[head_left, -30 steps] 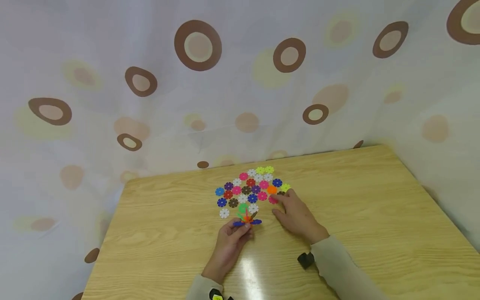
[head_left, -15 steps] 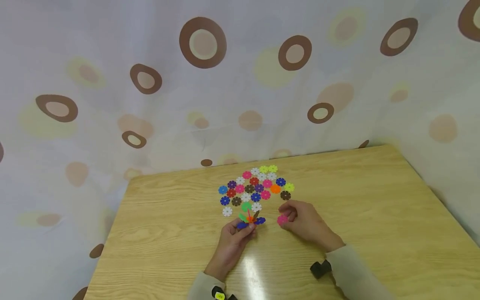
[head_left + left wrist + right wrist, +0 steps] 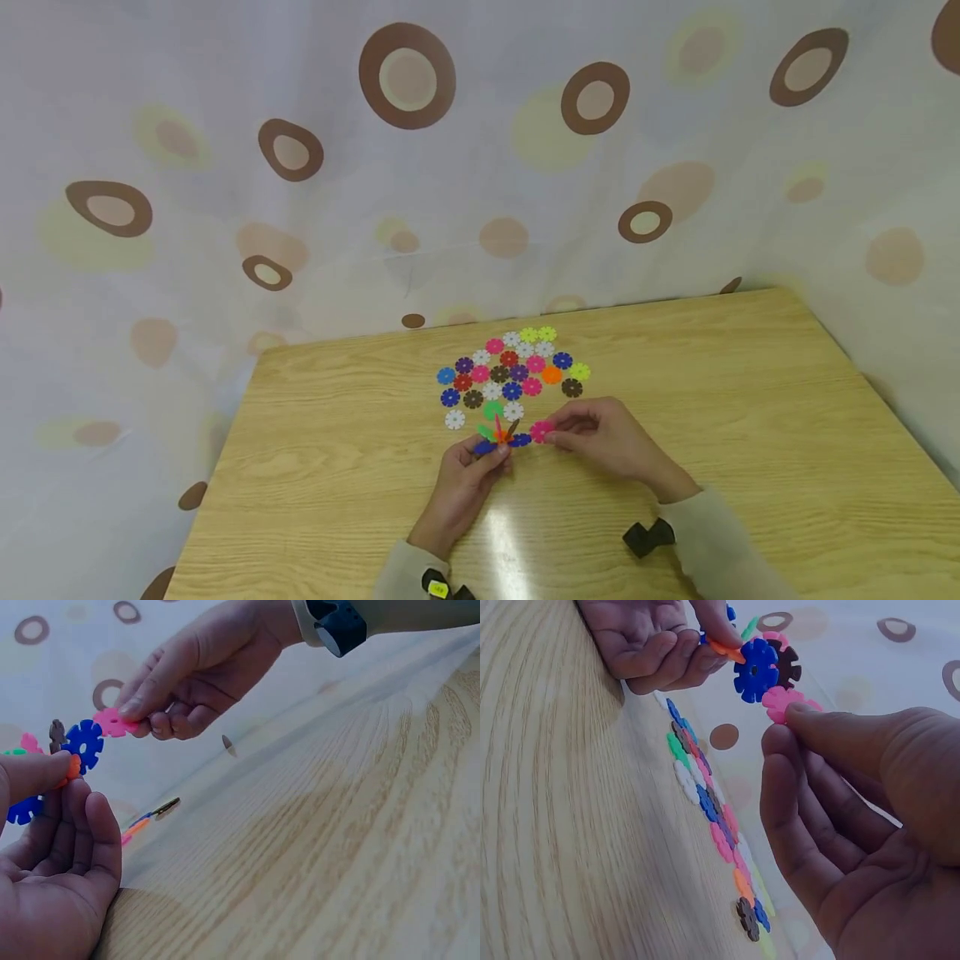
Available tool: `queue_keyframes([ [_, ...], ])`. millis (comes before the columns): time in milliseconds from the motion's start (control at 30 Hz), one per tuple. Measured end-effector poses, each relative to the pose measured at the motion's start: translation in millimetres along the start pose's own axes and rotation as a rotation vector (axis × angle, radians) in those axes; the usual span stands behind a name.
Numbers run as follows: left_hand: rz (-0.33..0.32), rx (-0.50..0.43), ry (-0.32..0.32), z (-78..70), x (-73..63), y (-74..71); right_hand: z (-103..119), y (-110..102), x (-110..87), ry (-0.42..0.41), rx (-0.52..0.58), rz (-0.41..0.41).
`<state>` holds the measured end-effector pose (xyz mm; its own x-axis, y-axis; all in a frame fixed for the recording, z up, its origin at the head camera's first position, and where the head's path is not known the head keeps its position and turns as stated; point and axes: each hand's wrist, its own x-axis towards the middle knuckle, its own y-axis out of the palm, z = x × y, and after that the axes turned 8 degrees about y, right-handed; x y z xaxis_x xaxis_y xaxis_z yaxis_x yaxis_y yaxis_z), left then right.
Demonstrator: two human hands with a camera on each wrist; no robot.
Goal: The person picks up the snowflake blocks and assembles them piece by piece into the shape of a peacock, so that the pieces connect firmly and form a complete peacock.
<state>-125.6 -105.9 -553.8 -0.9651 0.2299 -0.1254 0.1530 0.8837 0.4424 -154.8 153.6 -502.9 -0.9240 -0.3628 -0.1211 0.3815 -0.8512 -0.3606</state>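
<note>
While its other fingers curl in beneath, the left hand pinches an orange disc with the thumb laid over the top; narrow grip. Disc is the hub of a joined cluster, raised off the table. Set about the hub, left to right: first blue disc, green disc, upright pink disc, brown disc tilted, second blue disc. Loose pieces lie flat behind the cluster: at their left end a light-blue disc, a white disc nearer; mid-spread, a loose green disc; toward the right, a loose orange disc, a loose brown disc, a yellow disc. Right of the cluster, a held pink disc, edge at the second blue disc's rim; cannot tell whether the slots engage. Right hand pinches it between thumb and forefinger, remaining fingers bent. Dark wrist device at the right sleeve.
</note>
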Motion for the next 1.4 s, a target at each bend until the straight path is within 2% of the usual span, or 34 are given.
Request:
queue_keyframes([
  [333,0.005,-0.004,0.014,-0.9,-0.2,0.5,6,6,-1.0,0.009,0.013,-0.026],
  [500,0.008,0.003,0.026,-1.4,-0.2,0.2,5,11,0.8,0.009,0.05,-0.008],
  [833,-0.016,0.077,0.054,-3.2,-1.3,2.9,6,15,3.0,-0.039,0.055,0.022],
  [1067,-0.022,0.09,0.034,-3.2,1.2,0.8,6,17,3.2,-0.025,0.036,0.036],
  [1400,0.003,0.025,0.002,-0.3,1.6,-0.6,-1,9,3.8,-0.002,0.031,0.029],
])
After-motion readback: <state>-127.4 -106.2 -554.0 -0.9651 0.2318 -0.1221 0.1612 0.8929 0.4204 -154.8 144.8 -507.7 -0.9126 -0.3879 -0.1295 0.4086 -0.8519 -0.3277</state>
